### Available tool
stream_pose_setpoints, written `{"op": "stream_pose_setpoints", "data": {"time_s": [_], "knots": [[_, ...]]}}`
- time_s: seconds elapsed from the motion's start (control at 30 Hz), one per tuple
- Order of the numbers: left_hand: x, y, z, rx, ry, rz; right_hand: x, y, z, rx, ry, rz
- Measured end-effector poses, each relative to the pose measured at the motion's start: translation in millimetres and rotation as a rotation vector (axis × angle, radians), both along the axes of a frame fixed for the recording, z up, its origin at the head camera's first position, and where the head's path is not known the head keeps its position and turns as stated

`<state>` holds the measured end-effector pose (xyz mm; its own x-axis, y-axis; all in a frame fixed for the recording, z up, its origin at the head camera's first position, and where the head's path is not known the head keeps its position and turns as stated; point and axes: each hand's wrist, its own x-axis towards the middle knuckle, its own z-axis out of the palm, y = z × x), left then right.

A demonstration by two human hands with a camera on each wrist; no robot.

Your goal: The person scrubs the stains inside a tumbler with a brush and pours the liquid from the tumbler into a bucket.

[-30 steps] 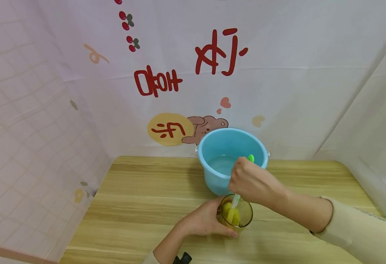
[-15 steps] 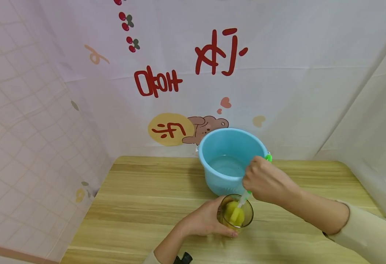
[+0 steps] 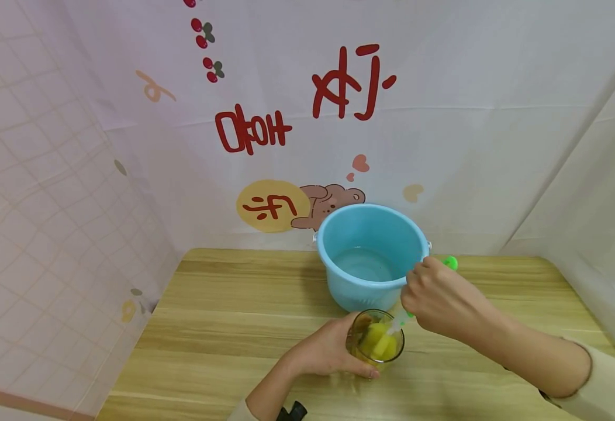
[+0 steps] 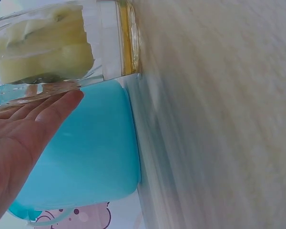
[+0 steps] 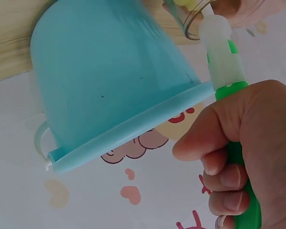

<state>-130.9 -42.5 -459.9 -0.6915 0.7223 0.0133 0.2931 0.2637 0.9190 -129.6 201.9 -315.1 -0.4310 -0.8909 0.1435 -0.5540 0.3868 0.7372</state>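
In the head view, my left hand (image 3: 325, 349) holds a clear drinking glass (image 3: 356, 339) by its side, thumb on the near side and fingers behind. Its palm and fingers lie along the glass (image 4: 109, 45) in the left wrist view, where the base meets the tabletop. My right hand (image 3: 441, 301) grips the green and white handle (image 5: 224, 69) of a sponge cup brush, fingers curled round the green part. The brush's yellow sponge head (image 3: 381, 342) is inside the glass, pressed against its wall. The handle slants up to the right.
A light-blue bucket (image 3: 349, 292) with some water at its bottom stands just behind the glass. The wooden table (image 3: 207, 327) is backed by a white printed cloth (image 3: 470, 152). A black object (image 3: 293, 411) shows by my left wrist.
My right hand has moved right and slightly down, tilting the brush handle further right. The sponge has shifted inside the glass. My left hand and the glass have hardly moved.
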Motion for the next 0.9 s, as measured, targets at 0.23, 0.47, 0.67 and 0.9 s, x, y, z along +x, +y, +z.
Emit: {"op": "stream_pose_setpoints", "data": {"time_s": [0.23, 0.47, 0.67, 0.9], "knots": [[0.5, 0.3, 0.0, 0.023, -0.002, -0.007, 11.8, 0, 8.8, -0.014, 0.056, 0.052], [0.2, 0.7, -0.1, 0.022, 0.003, -0.007, 22.8, -8, 18.6, 0.057, 0.094, 0.045], [-0.5, 1.8, -0.6, 0.008, 0.013, 0.003, 25.8, -20, 23.6, 0.091, 0.130, 0.020], [-0.9, 1.7, 0.2, 0.005, -0.009, 0.006, 22.1, -35, 28.5, 0.125, 0.137, 0.020]]}}
